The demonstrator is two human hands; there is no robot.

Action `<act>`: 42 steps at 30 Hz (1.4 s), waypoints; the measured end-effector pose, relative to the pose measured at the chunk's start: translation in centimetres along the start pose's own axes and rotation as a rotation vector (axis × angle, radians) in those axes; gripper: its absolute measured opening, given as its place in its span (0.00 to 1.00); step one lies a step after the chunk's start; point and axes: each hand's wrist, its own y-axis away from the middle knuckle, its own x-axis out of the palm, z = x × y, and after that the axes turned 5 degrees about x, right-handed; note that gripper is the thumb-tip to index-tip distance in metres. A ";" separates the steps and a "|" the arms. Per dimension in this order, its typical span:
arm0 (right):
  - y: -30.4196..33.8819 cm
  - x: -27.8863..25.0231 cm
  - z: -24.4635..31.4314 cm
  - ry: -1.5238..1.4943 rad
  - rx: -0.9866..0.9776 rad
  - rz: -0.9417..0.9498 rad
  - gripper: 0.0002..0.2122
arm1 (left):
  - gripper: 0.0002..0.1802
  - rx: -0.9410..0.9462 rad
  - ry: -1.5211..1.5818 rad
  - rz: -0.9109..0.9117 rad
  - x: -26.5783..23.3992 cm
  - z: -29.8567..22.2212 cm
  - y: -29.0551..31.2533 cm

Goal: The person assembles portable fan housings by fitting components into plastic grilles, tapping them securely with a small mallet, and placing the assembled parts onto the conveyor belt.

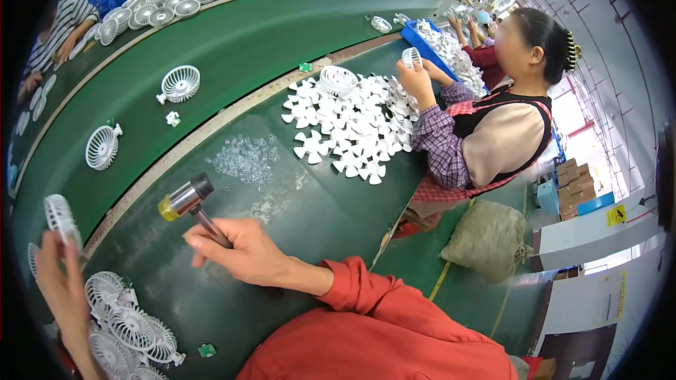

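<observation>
In my right hand [246,250] is a small mallet [189,197] with a metal head, one yellow face and one black face. My fingers wrap its handle, and the head is raised over the green worktable [296,214]. At the far left, my left hand [60,278] grips a white slatted fan housing [60,217] by its lower edge, beside the belt; the hand is slightly blurred. Below it lies a pile of similar white fan housings [132,327], with a small green circuit board [206,350] beside the pile. Small clear plastic pieces [246,159] lie heaped beyond the mallet.
White fan blades [352,123] cover the table's far right. A green conveyor belt [232,49] carries scattered housings [181,84]. A co-worker [486,119] at right holds a white ring-shaped part near a blue bin [429,49]. A stuffed sack [486,239] stands on the floor.
</observation>
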 end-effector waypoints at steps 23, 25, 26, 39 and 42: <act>-0.2 -2.0 0.4 -0.196 0.368 0.251 0.16 | 0.28 -0.921 1.503 0.451 4.3 -13.4 10.2; -0.6 -2.0 0.3 -0.171 0.373 0.274 0.16 | 0.26 -0.966 1.581 0.498 4.7 -13.5 10.1; -0.8 -1.9 0.3 -0.170 0.374 0.276 0.16 | 0.25 -1.007 1.663 0.543 4.9 -13.7 10.1; -2.6 -0.3 0.7 0.282 0.103 0.195 0.15 | 0.15 -1.045 1.778 0.281 6.9 -14.7 10.5; -2.6 0.1 0.1 0.538 -0.186 -0.012 0.11 | 0.15 -1.084 1.771 0.173 7.4 -14.1 11.3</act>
